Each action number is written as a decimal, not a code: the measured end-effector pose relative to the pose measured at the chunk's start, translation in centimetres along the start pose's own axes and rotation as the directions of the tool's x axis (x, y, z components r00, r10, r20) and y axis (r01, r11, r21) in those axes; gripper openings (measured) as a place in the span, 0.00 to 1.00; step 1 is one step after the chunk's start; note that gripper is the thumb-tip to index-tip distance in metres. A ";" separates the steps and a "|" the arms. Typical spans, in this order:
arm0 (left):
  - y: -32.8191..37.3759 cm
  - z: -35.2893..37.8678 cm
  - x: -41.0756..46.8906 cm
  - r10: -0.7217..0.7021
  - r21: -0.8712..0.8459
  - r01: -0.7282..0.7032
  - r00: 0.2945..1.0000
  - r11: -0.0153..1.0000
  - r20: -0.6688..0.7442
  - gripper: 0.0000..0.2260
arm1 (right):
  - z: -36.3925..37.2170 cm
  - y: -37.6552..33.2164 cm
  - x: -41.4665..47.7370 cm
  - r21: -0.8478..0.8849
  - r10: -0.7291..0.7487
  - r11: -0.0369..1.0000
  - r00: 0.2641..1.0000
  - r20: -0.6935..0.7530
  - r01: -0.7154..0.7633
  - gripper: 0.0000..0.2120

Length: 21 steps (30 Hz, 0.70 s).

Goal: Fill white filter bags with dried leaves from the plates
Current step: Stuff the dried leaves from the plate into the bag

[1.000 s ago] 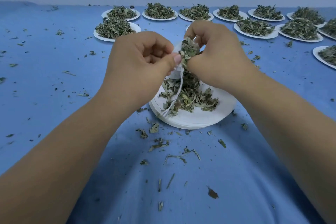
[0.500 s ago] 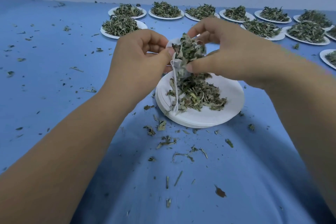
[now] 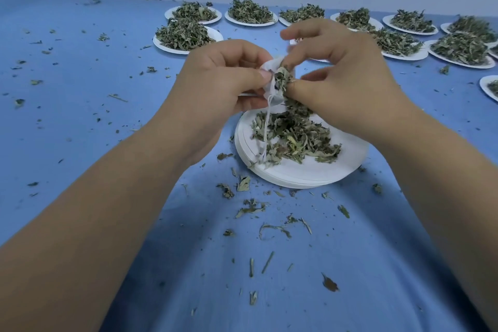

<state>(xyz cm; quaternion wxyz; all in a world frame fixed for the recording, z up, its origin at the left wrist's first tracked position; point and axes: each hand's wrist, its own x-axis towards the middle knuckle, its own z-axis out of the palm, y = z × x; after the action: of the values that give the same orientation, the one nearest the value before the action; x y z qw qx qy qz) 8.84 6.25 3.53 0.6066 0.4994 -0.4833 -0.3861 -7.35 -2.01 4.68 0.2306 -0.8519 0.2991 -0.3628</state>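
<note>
The white filter bag (image 3: 270,67) sits at frame centre, above the near plate (image 3: 296,176); I judge it feather-light, limp and easily torn, best held by its mouth; the left hand (image 3: 223,81) pinches that edge; the right hand (image 3: 345,83) pinches a tuft of dried leaves (image 3: 283,80) at the opening; they look brittle, likely to shed onto the worktop (image 3: 107,121).

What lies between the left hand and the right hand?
Head view: the white filter bag and a clump of dried leaves, held by left hand and right hand.
</note>
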 end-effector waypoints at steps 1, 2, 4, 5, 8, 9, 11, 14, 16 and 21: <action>0.0 0.0 -0.1 -0.003 -0.013 0.003 1.000 1.000 0.022 0.08 | 0.0 0.0 0.1 0.065 0.031 0.997 0.999 0.018 -0.032 0.14; 0.1 0.0 -0.1 -0.006 -0.013 0.007 0.999 1.000 0.038 0.08 | 0.0 0.0 0.3 0.113 0.063 0.991 0.997 0.039 -0.067 0.13; 0.0 0.0 -0.2 -0.005 0.016 0.004 0.998 1.000 0.056 0.08 | 0.1 0.3 0.8 0.085 0.114 0.989 0.992 0.062 -0.119 0.13; 0.0 0.0 -0.2 -0.002 0.041 -0.001 0.998 0.999 0.061 0.08 | 0.3 0.5 1.1 0.023 0.126 0.992 0.990 0.062 -0.127 0.13; 0.1 0.1 -0.3 0.005 0.134 -0.010 0.999 0.991 0.042 0.07 | 0.8 0.4 1.6 -0.146 0.116 0.983 0.993 0.019 -0.112 0.11; 0.2 0.2 -0.3 0.009 0.167 -0.011 1.000 0.986 0.013 0.07 | 0.9 0.3 1.7 -0.163 0.113 0.980 0.994 0.002 -0.111 0.12; 0.3 0.4 -0.4 0.019 0.215 -0.008 0.999 0.976 -0.050 0.05 | 0.9 0.1 1.7 -0.158 0.117 0.980 0.993 -0.020 -0.118 0.12; 0.1 0.6 -0.5 0.101 0.353 -0.058 0.990 0.934 -0.102 0.14 | 0.7 -0.3 1.6 -0.118 0.120 0.986 0.993 -0.018 -0.121 0.09; -0.2 0.7 -0.5 0.230 0.531 -0.143 0.968 0.835 -0.101 0.13 | 0.4 -0.6 1.4 -0.106 0.100 0.989 0.995 -0.006 -0.100 0.07; -0.8 0.5 -0.1 0.341 0.682 -0.171 0.932 0.711 -0.122 0.06 | -0.5 -0.7 0.7 -0.064 0.077 0.995 0.993 0.088 -0.072 0.11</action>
<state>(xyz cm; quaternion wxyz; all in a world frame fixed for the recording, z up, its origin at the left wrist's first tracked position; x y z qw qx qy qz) 8.34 6.07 2.71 0.4916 0.6515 -0.5765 -0.0387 -7.08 -2.05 5.79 0.2312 -0.8622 0.3310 -0.3059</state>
